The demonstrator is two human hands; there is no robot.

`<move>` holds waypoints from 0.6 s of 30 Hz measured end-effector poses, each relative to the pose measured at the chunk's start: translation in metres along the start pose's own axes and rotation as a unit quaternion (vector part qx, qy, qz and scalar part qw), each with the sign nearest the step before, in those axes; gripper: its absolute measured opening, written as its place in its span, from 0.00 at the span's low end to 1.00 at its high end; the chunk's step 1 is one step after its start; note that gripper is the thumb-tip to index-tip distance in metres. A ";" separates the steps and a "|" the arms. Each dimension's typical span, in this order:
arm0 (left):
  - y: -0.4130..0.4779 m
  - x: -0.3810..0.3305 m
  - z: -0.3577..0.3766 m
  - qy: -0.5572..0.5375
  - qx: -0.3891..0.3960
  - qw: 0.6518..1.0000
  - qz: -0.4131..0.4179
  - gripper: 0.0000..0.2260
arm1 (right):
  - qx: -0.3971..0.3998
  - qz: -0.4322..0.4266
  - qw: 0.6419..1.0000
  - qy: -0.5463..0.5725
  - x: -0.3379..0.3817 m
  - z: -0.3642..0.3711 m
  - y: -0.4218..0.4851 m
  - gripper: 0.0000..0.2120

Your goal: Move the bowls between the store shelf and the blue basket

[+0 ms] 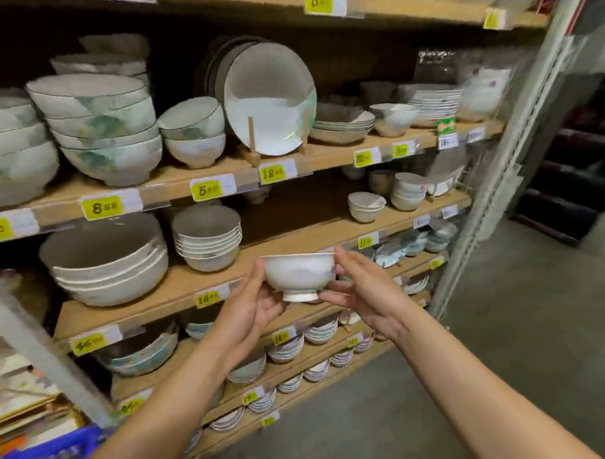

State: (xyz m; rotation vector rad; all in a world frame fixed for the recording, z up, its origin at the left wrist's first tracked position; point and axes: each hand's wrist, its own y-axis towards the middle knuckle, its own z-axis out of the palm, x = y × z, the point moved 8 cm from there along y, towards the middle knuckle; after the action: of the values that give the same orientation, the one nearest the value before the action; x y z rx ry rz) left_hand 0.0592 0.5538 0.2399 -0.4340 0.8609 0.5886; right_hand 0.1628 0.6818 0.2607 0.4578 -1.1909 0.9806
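A small white footed bowl [298, 273] hangs upright in the air in front of the wooden store shelf [280, 242]. My left hand [254, 303] cups its left side and foot, thumb up against the rim. My right hand [364, 286] holds its right side, thumb on the rim and fingers under the base. A corner of the blue basket [60, 444] shows at the bottom left, below my left forearm. Its inside is out of view.
Stacks of white bowls [208, 236] and big bowls [107, 267] fill the shelf level behind the held bowl. A plate [268, 97] stands on a rack one level up. Yellow price tags line the edges. Grey floor [496, 339] lies to the right.
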 end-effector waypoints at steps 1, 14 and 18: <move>0.008 0.008 0.009 -0.002 -0.002 1.000 -0.011 0.24 | -0.013 -0.002 1.000 0.005 0.003 -0.010 0.004 0.17; 0.154 0.052 0.014 -0.010 -0.102 0.993 -0.054 0.22 | -0.059 0.013 0.998 -0.031 0.008 -0.072 0.137 0.16; 0.211 0.052 -0.006 0.006 -0.158 0.987 -0.027 0.22 | -0.057 0.012 0.997 -0.051 0.006 -0.074 0.198 0.13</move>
State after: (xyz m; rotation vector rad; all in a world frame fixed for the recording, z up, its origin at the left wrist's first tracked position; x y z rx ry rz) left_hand -0.0520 0.7266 0.1694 -0.7468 0.7669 0.6747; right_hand 0.0404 0.8452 0.2038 0.4074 -1.3402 0.9121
